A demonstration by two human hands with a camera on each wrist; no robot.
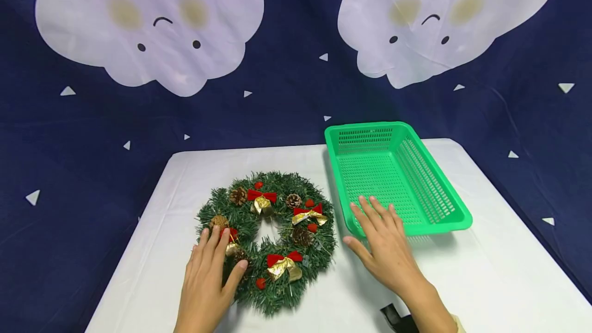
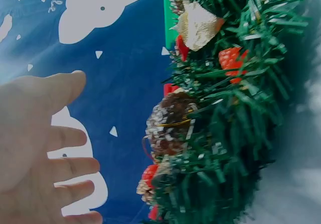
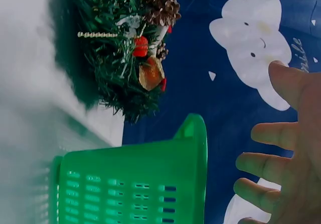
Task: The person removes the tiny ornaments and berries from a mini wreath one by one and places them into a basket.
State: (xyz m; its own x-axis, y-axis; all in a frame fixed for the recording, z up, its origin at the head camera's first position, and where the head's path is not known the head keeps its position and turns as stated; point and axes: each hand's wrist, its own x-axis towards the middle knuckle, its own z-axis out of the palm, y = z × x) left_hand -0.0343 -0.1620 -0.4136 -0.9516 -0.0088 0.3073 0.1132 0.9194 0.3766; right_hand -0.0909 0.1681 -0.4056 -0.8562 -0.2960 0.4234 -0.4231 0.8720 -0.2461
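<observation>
Green wreath [image 1: 296,246] and basket [image 1: 376,179], one each; left hand [image 1: 205,279], right hand [image 1: 389,253], all fingers [image 3: 265,166] straight, empty

A white-covered table [image 1: 148,271] is carrying a wreath [image 1: 289,240] and a basket [image 1: 435,227]. The wreath is lying flat; the green basket is standing upright just to its right.

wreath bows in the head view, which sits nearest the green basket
The rightmost bow, on the side of the wreath toward the basket; the other three sit farther left.
</observation>
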